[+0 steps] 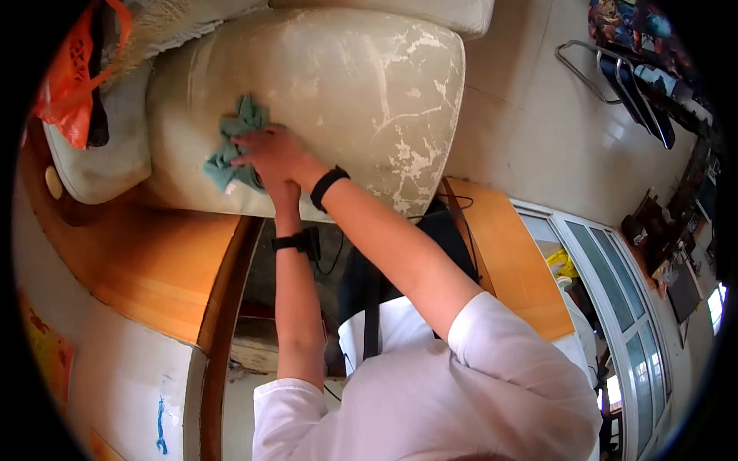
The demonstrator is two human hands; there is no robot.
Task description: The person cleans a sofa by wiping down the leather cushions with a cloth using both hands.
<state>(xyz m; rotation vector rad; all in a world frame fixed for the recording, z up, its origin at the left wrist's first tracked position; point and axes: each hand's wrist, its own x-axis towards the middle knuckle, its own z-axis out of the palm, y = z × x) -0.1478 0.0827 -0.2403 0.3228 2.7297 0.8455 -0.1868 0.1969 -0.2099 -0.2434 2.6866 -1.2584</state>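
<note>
A crumpled green cloth [240, 127] lies on a worn beige seat cushion [330, 73]. On the cloth is my right hand [280, 152], its fingers bent over it and pressing it against the cushion. Tucked close under the right hand is my left hand [283, 190], at the cloth's near edge. The right hand hides most of its fingers, so its grip does not show. The cushion's covering is cracked and peeling, with pale patches along its right side.
An orange-red plastic bag [71, 84] hangs at the upper left, near a smaller cushion [108, 142]. Wooden panels [165, 265] run along the near side. A folding chair [634, 92] stands at the upper right. Below the cushion runs a black cable [334, 265].
</note>
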